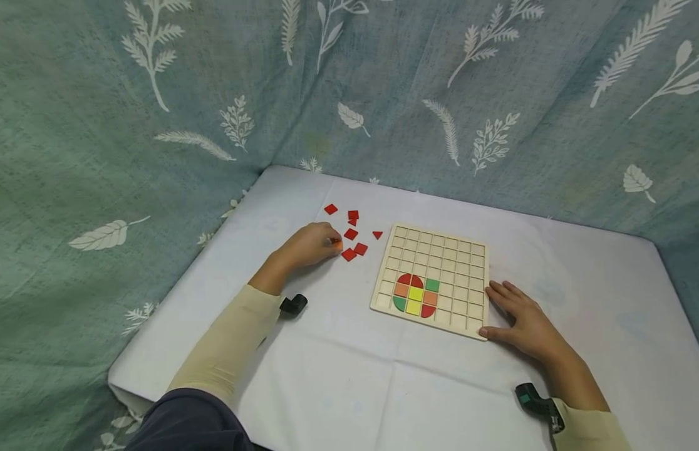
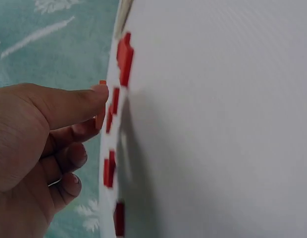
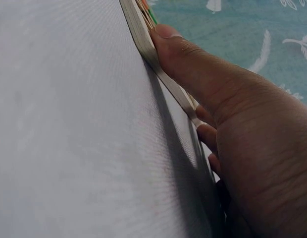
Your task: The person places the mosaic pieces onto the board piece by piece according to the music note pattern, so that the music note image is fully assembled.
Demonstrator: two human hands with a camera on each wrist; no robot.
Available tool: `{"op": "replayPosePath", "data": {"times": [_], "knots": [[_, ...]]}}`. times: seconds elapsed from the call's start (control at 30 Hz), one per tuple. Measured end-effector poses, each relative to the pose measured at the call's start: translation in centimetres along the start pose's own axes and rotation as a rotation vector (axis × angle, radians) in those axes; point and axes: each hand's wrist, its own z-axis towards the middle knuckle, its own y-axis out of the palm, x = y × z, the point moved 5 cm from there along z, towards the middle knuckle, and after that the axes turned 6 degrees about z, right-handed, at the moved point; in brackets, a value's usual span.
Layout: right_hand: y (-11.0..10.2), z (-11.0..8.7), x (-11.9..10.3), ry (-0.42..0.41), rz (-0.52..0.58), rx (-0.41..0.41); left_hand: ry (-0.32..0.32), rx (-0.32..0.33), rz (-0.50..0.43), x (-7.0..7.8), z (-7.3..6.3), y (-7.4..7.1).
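Observation:
My left hand [image 1: 311,245] pinches a small orange tile [image 2: 100,120] between thumb and fingertips, at the left of the scattered red pieces. In the left wrist view the tile stands on edge, partly covered by the thumb. My right hand [image 1: 521,321] touches the right side of a pale wooden grid board [image 1: 452,279], thumb at the near corner and fingers spread along the edge. Toward the board's near left lies a cluster of pieces: red, orange and green ones around two yellow squares [image 1: 415,294]. A green square [image 1: 432,285] sits at its upper right.
Several red squares [image 1: 351,234] lie loose between my left hand and the board, with a red triangle [image 1: 377,235] closest to the board. A white cloth [image 1: 338,369] covers the table. Behind it hangs a green leaf-patterned curtain [image 1: 383,88].

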Motion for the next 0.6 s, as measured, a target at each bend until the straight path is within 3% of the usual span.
{"op": "replayPosePath", "data": {"times": [0.13,0.3,0.6], "knots": [[0.0,0.0,0.0,-0.001,0.004,0.007,0.008,-0.010,-0.004,1.8,1.0,0.0],[-0.2,-0.2,0.1,0.010,0.014,0.009,0.083,-0.027,0.011,5.0,2.4,0.1],[-0.1,0.0,0.1,0.013,0.021,-0.005,0.177,-0.061,0.030,10.0,4.1,1.9]]}}
